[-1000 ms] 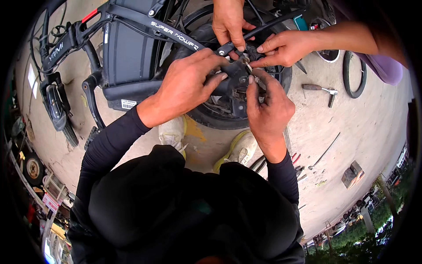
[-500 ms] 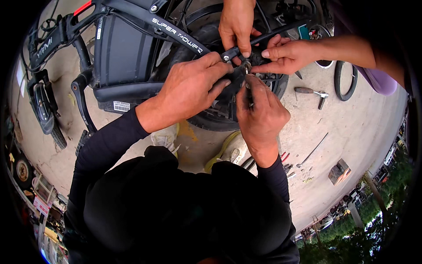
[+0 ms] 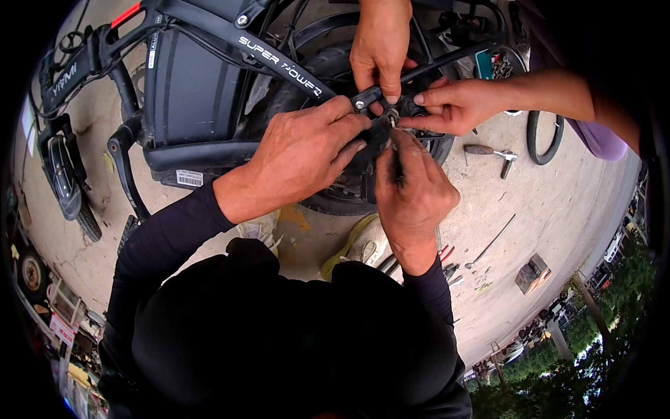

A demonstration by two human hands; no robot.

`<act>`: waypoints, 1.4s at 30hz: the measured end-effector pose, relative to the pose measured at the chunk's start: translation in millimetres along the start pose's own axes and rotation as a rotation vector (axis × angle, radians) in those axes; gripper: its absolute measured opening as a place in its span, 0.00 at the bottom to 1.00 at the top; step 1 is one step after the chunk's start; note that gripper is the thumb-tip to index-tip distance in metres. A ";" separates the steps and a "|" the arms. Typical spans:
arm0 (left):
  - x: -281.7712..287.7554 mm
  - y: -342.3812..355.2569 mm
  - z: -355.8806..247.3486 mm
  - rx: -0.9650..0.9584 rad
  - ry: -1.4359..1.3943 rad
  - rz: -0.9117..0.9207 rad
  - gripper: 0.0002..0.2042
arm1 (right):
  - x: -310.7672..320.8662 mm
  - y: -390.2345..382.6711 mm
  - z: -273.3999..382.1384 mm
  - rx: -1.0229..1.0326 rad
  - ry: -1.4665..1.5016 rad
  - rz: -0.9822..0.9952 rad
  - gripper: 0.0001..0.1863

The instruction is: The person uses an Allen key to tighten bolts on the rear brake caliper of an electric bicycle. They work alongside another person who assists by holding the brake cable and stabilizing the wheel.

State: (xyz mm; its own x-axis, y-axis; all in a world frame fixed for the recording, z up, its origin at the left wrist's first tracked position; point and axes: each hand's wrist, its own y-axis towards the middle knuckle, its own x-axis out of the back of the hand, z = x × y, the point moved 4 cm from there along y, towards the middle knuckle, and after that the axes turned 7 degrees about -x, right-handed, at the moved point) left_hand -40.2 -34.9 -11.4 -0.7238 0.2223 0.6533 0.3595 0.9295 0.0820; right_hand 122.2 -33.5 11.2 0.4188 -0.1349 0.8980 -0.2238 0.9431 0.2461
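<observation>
My left hand (image 3: 300, 157) lies over the hub of a black electric bike's rear wheel (image 3: 328, 206), its fingers curled on the hub just below the frame stay (image 3: 279, 59). My right hand (image 3: 412, 192) grips a thin dark tool (image 3: 396, 157) that points up at the axle nut (image 3: 389, 115). Another person's hand (image 3: 380, 45) comes down from the top and pinches the end of the stay at the axle. That person's other hand (image 3: 457, 105) reaches in from the right and touches the axle too.
A black battery box (image 3: 192, 91) fills the frame on the left. On the concrete to the right lie a hammer (image 3: 488, 152), a loose tyre (image 3: 541, 140), a metal rod (image 3: 492, 241), a small box (image 3: 532, 272) and several hand tools (image 3: 447, 258). My shoes stand under the wheel.
The view has drifted, so the bike sits higher and further left. All the hands stay at the axle; my right hand has dropped slightly, still holding the tool.
</observation>
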 end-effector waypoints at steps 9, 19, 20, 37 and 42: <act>-0.2 -0.1 -1.7 -0.007 0.024 -0.008 0.14 | 1.1 2.1 -6.6 -0.154 0.148 0.057 0.11; -1.1 -0.2 -2.9 -0.014 0.052 -0.006 0.14 | 4.9 14.7 -7.6 -0.168 0.114 0.124 0.09; -1.0 -0.1 -2.5 -0.017 0.061 -0.005 0.14 | 4.8 16.8 -8.2 -0.167 0.106 0.131 0.10; 0.1 1.3 -5.1 -0.019 0.110 -0.030 0.14 | -0.3 24.6 -8.5 -0.178 -0.055 0.197 0.07; -0.1 0.6 -7.7 -0.046 0.216 0.020 0.12 | -1.8 24.0 -11.6 -0.216 -0.038 0.203 0.07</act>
State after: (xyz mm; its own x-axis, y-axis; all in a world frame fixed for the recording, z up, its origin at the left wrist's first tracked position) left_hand -35.4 -36.6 -5.6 -0.5753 0.1676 0.8006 0.4026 0.9100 0.0989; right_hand 126.3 -7.0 11.2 0.3502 0.0560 0.9350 -0.1053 0.9942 -0.0201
